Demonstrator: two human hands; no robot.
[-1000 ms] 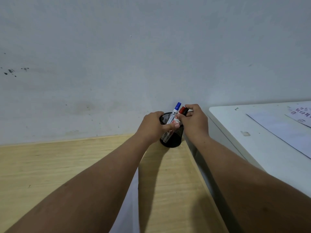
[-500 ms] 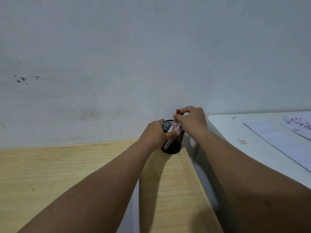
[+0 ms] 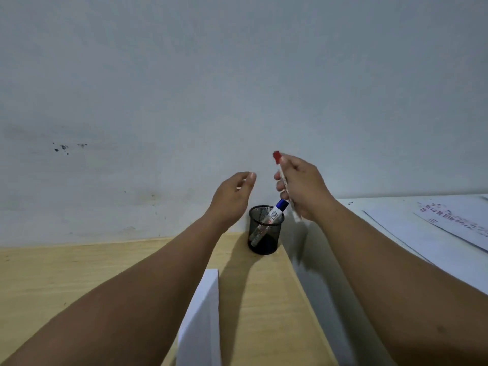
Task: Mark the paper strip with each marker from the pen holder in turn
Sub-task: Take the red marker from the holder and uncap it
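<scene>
head cam | faces forward, slightly down | close over wooden desk | wall fills upper frame

The pen holder is black wire mesh on a matt pale wood desk, beside a smooth white paper strip.

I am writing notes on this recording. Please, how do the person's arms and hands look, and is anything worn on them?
Both forearms are bare to the frame edge: no sleeves, gloves, watch or bracelet show. The left hand and right hand carry no visible rings.
</scene>
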